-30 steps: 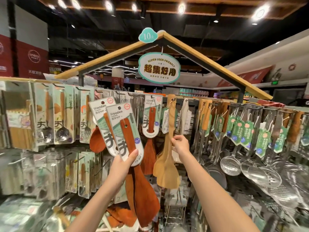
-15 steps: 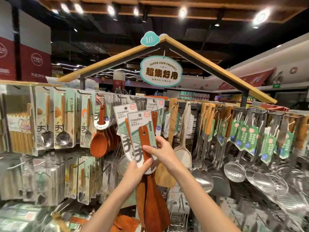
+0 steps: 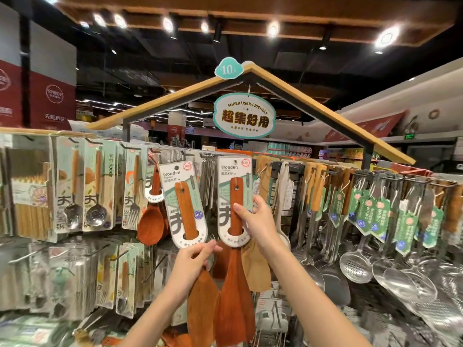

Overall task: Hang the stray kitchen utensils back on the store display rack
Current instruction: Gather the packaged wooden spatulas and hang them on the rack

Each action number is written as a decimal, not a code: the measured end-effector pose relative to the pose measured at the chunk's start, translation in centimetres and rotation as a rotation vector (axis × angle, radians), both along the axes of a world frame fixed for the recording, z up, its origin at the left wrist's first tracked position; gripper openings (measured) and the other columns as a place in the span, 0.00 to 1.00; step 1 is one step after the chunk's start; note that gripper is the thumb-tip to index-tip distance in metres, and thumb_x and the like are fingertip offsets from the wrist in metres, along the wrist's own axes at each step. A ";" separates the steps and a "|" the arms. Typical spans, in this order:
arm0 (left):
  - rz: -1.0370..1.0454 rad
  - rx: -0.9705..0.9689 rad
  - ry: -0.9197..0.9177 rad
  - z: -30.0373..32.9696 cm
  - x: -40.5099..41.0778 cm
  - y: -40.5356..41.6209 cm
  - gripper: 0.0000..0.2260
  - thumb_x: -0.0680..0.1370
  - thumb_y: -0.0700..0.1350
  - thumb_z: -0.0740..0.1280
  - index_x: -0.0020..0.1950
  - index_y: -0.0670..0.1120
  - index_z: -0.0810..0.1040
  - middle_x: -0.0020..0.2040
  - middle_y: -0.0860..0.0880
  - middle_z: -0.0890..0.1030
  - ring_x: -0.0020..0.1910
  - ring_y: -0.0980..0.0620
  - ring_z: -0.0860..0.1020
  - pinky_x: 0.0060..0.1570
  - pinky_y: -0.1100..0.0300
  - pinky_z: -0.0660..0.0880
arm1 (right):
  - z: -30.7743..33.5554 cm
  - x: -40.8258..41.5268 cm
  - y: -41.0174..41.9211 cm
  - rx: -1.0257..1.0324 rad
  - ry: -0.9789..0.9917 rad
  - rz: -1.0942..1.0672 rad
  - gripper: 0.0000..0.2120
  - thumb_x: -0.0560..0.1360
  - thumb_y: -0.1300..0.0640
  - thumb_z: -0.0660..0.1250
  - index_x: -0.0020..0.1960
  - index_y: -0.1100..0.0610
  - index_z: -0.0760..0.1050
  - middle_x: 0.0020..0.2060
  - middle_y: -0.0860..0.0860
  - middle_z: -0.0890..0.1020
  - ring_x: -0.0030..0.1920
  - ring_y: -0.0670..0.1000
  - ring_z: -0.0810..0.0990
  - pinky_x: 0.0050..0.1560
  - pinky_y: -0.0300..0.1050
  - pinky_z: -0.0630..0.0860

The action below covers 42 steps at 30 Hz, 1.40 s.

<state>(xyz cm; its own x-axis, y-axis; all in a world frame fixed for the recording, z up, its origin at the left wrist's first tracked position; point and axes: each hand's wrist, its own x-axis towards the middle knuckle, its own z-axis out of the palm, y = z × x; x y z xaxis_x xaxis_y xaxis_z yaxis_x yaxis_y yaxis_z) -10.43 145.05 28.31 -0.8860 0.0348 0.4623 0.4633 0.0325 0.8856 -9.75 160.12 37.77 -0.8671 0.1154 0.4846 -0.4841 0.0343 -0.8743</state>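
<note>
Two dark wooden spatulas on white-and-green "Wooden" cards are held up side by side in front of the display rack (image 3: 295, 164). My left hand (image 3: 193, 261) grips the left spatula (image 3: 186, 211) at the bottom of its card. My right hand (image 3: 255, 221) grips the right spatula (image 3: 235, 204) by its handle, with the top of the card raised to the level of the rack's hooks. Whether the card's hole is on a hook cannot be seen. Both blades hang down between my forearms.
Carded spoons and forks (image 3: 95, 189) hang on the left, with a brown wooden spoon (image 3: 150, 221) beside them. Pale wooden spatulas (image 3: 255, 266) hang behind my right hand. Steel ladles and skimmers (image 3: 355, 266) with green tags fill the right. A hanging sign (image 3: 244, 115) is overhead.
Both spatulas were together in my left hand. My right hand took one and drew it right and up toward the hooks; my left hand now keeps only the other.
</note>
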 end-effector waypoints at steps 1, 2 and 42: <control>0.010 -0.006 0.010 0.1 -0.1 -0.3 0.15 0.70 0.60 0.63 0.35 0.53 0.84 0.22 0.55 0.72 0.23 0.62 0.69 0.27 0.72 0.64 | 0.3 -0.3 0.0 0.005 -0.002 -0.020 0.09 0.75 0.62 0.67 0.54 0.56 0.72 0.47 0.52 0.83 0.44 0.48 0.84 0.42 0.39 0.81; 0.016 -0.010 0.018 0.0 -0.2 -0.7 0.15 0.70 0.60 0.63 0.35 0.54 0.84 0.21 0.56 0.73 0.24 0.63 0.70 0.27 0.73 0.65 | 0.6 -0.7 -0.1 0.005 -0.008 -0.030 0.10 0.75 0.62 0.67 0.55 0.57 0.72 0.48 0.53 0.83 0.45 0.50 0.84 0.43 0.40 0.81; -0.121 -0.058 -0.027 1.4 0.1 -1.0 0.15 0.72 0.58 0.67 0.34 0.49 0.84 0.23 0.55 0.72 0.27 0.58 0.70 0.34 0.65 0.68 | -0.6 -5.8 1.1 0.258 -0.129 -0.423 0.22 0.76 0.54 0.67 0.65 0.60 0.64 0.62 0.57 0.71 0.61 0.55 0.71 0.63 0.48 0.68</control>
<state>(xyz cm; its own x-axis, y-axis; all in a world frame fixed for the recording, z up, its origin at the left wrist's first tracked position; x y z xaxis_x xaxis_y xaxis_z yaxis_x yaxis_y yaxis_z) -10.30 144.06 29.75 -0.8859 0.1682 0.4323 0.4429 0.0297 0.8961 -15.54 161.24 37.15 -0.8251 0.3598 0.4356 -0.2701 0.4260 -0.8635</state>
